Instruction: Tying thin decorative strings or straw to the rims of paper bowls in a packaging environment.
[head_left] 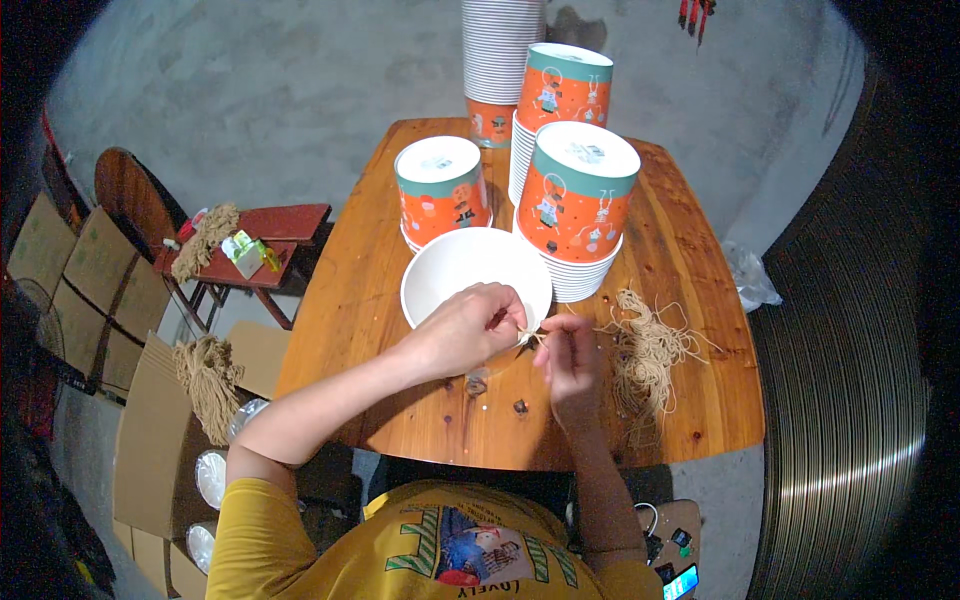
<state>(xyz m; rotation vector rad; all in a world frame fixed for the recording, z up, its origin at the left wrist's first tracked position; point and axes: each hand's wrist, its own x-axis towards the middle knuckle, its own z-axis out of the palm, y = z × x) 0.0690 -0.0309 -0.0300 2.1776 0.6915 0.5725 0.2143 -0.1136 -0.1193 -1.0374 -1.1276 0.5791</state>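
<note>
A round white paper bucket (440,275) stands in front of me with its pale inside showing. At its near right rim, my left hand (475,320) pinches a short length of tan string (530,338). My right hand (570,365) is closed on the same string from the other side, fingers curled. The string looks bunched between the fingertips; whether it is knotted or passes through the rim, I cannot tell. To the right of my right hand lies a loose tangled heap of tan string (650,350).
Behind the bucket, upturned orange and green paper buckets (575,205) stand in stacks, one tall stack (500,50) at the back. All rest on a wooden table (690,260). Left are a red bench (290,222), cardboard boxes (155,430) and a string bundle (208,385). A phone (681,582) lies lower right.
</note>
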